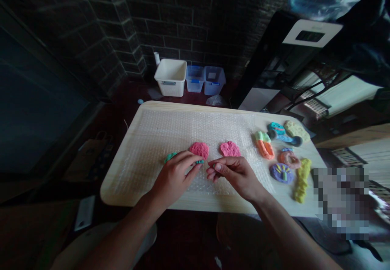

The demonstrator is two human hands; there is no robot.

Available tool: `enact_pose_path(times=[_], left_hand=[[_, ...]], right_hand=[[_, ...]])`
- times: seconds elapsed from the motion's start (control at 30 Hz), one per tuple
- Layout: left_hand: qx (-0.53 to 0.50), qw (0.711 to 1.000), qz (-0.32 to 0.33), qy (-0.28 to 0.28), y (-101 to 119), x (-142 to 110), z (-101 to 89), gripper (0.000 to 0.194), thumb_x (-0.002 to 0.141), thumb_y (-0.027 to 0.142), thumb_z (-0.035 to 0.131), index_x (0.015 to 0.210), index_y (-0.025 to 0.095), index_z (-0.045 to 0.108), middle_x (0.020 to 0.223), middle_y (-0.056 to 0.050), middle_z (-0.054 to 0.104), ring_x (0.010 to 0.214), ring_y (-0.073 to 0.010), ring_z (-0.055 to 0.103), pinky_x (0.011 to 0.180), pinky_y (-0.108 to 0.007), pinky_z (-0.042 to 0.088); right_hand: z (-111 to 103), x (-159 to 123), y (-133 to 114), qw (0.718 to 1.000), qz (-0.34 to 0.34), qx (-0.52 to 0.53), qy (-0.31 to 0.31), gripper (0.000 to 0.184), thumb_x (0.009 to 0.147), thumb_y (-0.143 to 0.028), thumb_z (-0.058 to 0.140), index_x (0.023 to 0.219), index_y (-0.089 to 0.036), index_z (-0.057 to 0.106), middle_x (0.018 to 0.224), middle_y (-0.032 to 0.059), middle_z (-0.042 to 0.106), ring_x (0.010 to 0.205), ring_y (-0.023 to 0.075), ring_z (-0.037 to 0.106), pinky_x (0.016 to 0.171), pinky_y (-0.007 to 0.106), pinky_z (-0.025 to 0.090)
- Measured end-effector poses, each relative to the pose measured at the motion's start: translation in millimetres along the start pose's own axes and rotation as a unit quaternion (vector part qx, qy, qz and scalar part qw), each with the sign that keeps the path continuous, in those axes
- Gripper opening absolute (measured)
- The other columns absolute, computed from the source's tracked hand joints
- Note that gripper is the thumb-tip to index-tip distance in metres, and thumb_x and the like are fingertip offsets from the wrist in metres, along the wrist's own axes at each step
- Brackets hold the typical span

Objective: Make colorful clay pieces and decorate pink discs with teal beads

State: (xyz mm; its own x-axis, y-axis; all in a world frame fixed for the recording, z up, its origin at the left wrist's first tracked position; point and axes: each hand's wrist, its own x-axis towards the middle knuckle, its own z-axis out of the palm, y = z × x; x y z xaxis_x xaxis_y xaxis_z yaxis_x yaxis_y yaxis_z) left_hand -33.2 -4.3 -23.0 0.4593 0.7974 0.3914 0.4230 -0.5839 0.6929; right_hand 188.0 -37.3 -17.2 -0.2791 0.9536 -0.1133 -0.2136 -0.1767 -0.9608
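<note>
My left hand (175, 174) rests on the bubble wrap (170, 132), fingers curled over a teal clay piece (169, 156) whose end shows at my fingertips. My right hand (233, 174) is closed in a pinch just right of it; what it pinches is too small to make out. Two pink clay lumps (199, 149) (230, 149) lie just beyond my hands on the wooden table (131, 189).
Several coloured clay shapes lie at the table's right: an orange and green one (264, 145), a purple disc (282, 173), a yellow strip (301, 180), a blue piece (284, 137). A white bin (170, 77) and two clear boxes (205, 80) stand on the floor by the brick wall.
</note>
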Motion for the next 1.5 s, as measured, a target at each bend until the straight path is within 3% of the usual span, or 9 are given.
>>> enact_pose_path(times=[0.17,0.47,0.7,0.8,1.0,1.17,1.3,1.37,1.5], left_hand=[[-0.002,1.000,0.002,-0.002,-0.5,0.1,0.2,0.019,0.096,0.011,0.064,0.111,0.019,0.073,0.102,-0.006,0.075,0.094,-0.0193,0.072,0.084,-0.032,0.056],[0.009,1.000,0.004,0.003,-0.2,0.3,0.1,0.020,0.095,0.007,0.064,0.108,0.018,0.072,0.100,-0.006,0.075,0.092,-0.0190,0.072,0.082,-0.032,0.056],[0.005,1.000,0.002,0.002,-1.6,-0.6,1.6,0.017,0.097,0.012,0.064,0.111,0.019,0.073,0.103,-0.006,0.076,0.094,-0.0197,0.072,0.083,-0.033,0.056],[0.006,1.000,0.004,0.001,-0.9,-0.2,0.6,0.018,0.096,0.011,0.064,0.110,0.019,0.073,0.103,-0.007,0.076,0.094,-0.0197,0.072,0.083,-0.033,0.057],[0.009,1.000,0.006,-0.002,-0.1,1.3,-0.6,0.017,0.096,0.011,0.064,0.109,0.019,0.072,0.099,-0.006,0.075,0.091,-0.0191,0.072,0.081,-0.032,0.057],[0.006,1.000,0.007,0.001,-1.9,-0.1,1.1,0.018,0.097,0.011,0.064,0.110,0.020,0.072,0.101,-0.006,0.076,0.093,-0.0196,0.072,0.082,-0.033,0.057],[0.009,1.000,0.004,0.001,-1.0,-0.4,0.8,0.017,0.097,0.012,0.065,0.110,0.019,0.073,0.102,-0.007,0.076,0.093,-0.0200,0.072,0.082,-0.034,0.057],[0.010,1.000,0.004,-0.001,-0.2,0.0,0.2,0.017,0.097,0.012,0.065,0.110,0.019,0.073,0.102,-0.007,0.076,0.094,-0.0202,0.072,0.082,-0.034,0.057],[0.012,1.000,0.006,-0.004,0.6,0.8,-0.4,0.015,0.097,0.012,0.064,0.108,0.019,0.072,0.100,-0.006,0.076,0.093,-0.0199,0.072,0.082,-0.033,0.057]], right_hand=[[0.9,0.3,-3.0,0.999,-0.019,0.021,0.034,0.012,0.078,-0.023,0.092,0.084,-0.020,0.082,0.073,0.0012,0.079,0.064,0.0112,0.072,0.063,0.022,0.059],[2.8,-2.3,-0.6,0.997,0.030,0.071,0.006,0.022,0.094,-0.035,0.079,0.109,-0.019,0.079,0.094,0.0089,0.085,0.090,0.0184,0.082,0.081,0.030,0.066],[1.9,0.9,-2.1,0.998,0.012,0.049,0.040,0.022,0.083,-0.033,0.089,0.080,-0.017,0.073,0.063,0.0011,0.076,0.052,0.0115,0.069,0.050,0.020,0.056],[2.2,2.1,-2.3,0.997,-0.015,0.031,0.062,0.021,0.075,-0.025,0.094,0.079,-0.018,0.075,0.070,0.0002,0.077,0.062,0.0111,0.070,0.061,0.021,0.058],[4.6,0.8,-0.6,0.994,0.043,0.097,0.019,0.023,0.094,-0.039,0.077,0.105,-0.020,0.076,0.100,0.0092,0.082,0.089,0.0194,0.080,0.084,0.035,0.064],[4.3,0.7,-1.6,0.996,0.043,0.070,0.034,0.026,0.091,-0.044,0.079,0.090,-0.018,0.075,0.077,0.0066,0.080,0.067,0.0171,0.077,0.062,0.028,0.062],[2.6,2.2,-1.3,0.996,-0.005,0.029,0.081,0.026,0.070,-0.029,0.097,0.074,-0.018,0.073,0.063,-0.0017,0.071,0.053,0.0101,0.063,0.051,0.021,0.052],[2.2,2.6,-0.4,0.996,-0.016,0.028,0.088,0.024,0.070,-0.025,0.097,0.076,-0.019,0.075,0.066,-0.0022,0.071,0.058,0.0099,0.063,0.056,0.022,0.053],[2.9,2.2,1.0,0.997,0.016,0.070,0.041,0.017,0.089,-0.033,0.082,0.099,-0.020,0.079,0.090,0.0058,0.081,0.080,0.0159,0.076,0.078,0.030,0.061]])
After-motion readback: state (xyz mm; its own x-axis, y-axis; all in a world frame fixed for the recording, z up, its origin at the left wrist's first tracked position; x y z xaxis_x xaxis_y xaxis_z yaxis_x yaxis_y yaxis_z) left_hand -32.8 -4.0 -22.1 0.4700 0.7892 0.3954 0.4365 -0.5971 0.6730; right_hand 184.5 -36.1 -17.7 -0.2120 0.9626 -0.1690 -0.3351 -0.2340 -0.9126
